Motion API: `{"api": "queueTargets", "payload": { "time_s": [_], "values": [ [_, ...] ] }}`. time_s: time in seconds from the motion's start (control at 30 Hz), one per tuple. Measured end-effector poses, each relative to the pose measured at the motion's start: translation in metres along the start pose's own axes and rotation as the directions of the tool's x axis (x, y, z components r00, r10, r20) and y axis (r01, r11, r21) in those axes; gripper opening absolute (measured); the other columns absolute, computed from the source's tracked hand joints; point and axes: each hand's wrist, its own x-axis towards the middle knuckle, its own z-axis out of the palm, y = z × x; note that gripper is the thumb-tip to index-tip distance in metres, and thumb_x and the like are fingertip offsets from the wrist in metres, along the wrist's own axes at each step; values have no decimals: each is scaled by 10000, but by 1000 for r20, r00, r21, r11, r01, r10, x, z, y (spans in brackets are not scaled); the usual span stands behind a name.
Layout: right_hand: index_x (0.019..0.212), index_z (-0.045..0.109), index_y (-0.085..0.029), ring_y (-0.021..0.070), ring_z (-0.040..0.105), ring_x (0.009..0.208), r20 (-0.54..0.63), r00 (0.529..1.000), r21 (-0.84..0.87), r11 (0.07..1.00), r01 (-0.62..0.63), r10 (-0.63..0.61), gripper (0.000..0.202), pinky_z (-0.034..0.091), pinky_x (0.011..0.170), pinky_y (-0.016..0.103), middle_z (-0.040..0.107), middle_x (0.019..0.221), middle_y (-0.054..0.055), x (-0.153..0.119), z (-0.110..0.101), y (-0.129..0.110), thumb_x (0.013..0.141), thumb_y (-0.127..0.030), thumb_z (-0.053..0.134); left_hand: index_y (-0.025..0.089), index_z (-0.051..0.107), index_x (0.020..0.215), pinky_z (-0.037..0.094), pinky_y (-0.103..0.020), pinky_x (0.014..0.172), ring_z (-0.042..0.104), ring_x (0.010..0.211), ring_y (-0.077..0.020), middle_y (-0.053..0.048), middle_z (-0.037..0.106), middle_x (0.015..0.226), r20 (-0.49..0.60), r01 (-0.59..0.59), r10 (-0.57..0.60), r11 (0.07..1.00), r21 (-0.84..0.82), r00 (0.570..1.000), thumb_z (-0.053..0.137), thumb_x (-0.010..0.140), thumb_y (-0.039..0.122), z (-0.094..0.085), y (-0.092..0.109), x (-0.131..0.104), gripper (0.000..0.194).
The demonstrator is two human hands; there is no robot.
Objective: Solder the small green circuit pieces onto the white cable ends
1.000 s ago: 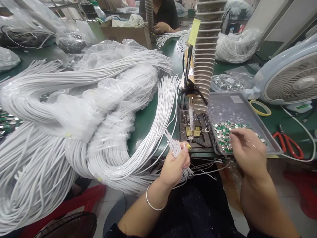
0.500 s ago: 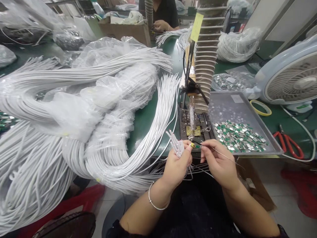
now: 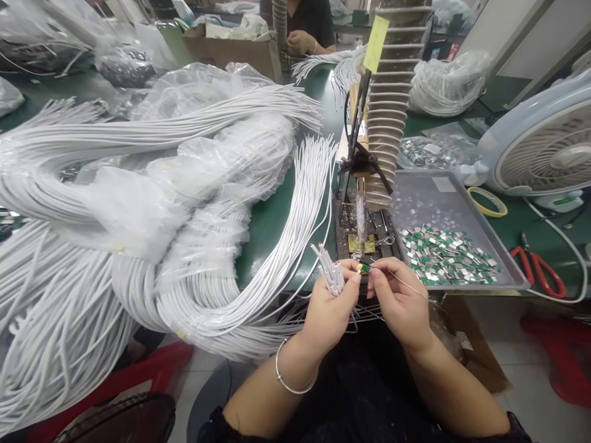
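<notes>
**Green chip pinched between both thumbs at the desk's near edge**

Green and silver, the small chip point(image 3: 364, 269) sits at the fingertips where the two hands meet, just in front of the near edge of the desk point(image 3: 272, 227) and below the dark soldering stand point(image 3: 364, 237). It is tiny, flat and rectangular, like the loose pieces heaped in the grey tray point(image 3: 443, 203) to the right. The left hand point(image 3: 330, 307) is curled around a short bunch of white wires point(image 3: 330, 275), whose red-tipped ends fan upward past the thumb, while thumb and forefinger nip the chip. The right hand point(image 3: 401, 301) has its fingertips pressed together on the chip's other side, and a thin bare wire point(image 3: 406, 284) trails from them toward the right.

Compared with half a second ago, both hands sit slightly higher and closer to the stand, and the gap between the thumbs has narrowed. A second ago the right hand was over the tray, among the pieces.
</notes>
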Motion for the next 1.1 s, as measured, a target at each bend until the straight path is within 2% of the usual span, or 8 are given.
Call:
{"api": "queueTargets", "payload": {
  "time_s": [0.13,0.37,0.47,0.57,0.7,0.83,0.97,1.1],
  "values": [
    [839,572,-190,73,542,516,-3,1000,14,1000,2,-2,60,505,461,202,537,717,-12,-1,1,-1,861,-204,517,158,591,661,369,-227,566,492,671,-92,-56,551,958,-19,12,-12,1000,-25,1000,626,786,279,1,2,-2,178],
    [836,570,-194,82,544,528,6,999,15,999,32,-32,76,494,454,208,533,718,-8,-2,2,-1,865,-178,502,159,607,638,357,-225,534,460,597,-70,-49,570,942,-51,36,-37,999,-19,998,653,760,273,2,4,-4,173],
    [925,597,-197,108,578,606,-6,989,-71,986,148,-148,135,513,506,240,587,810,26,-3,1,4,864,-148,487,151,587,629,334,-216,498,422,543,-46,-40,570,922,-77,54,-55,998,-14,996,648,758,242,3,6,-3,169],
    [1085,582,-204,143,603,716,-32,952,-163,941,296,-305,276,544,591,295,619,939,71,-7,0,10,875,-119,425,139,548,629,298,-207,453,390,497,-23,-43,566,937,-98,82,-84,996,-21,992,640,753,227,5,8,-1,177],
    [1215,488,-203,166,632,785,-96,930,-147,930,338,-354,347,573,604,319,627,992,101,-13,3,15,897,-144,361,132,503,628,250,-196,412,353,439,10,-32,549,936,-114,120,-124,992,-41,986,626,746,228,8,11,1,195],
    [1186,485,-213,177,671,821,-115,912,-144,915,378,-394,315,598,661,342,659,985,93,-13,3,16,893,-144,389,131,494,627,236,-187,397,335,415,24,-17,546,916,-112,132,-138,990,-56,984,613,744,223,10,15,3,190],
    [1108,560,-219,203,670,906,-53,876,-206,863,461,-480,306,587,758,395,683,975,83,-7,-1,13,856,-87,448,129,501,634,237,-179,394,350,413,28,-24,561,928,-105,132,-140,988,-79,985,611,741,211,12,19,4,174],
    [1074,591,-227,217,664,921,-22,866,-274,836,475,-499,297,580,752,412,686,970,86,-2,-3,9,841,-81,481,131,504,639,233,-172,384,340,402,26,-17,569,867,-106,139,-151,984,-108,983,632,723,221,14,22,4,177]
  ]
}}
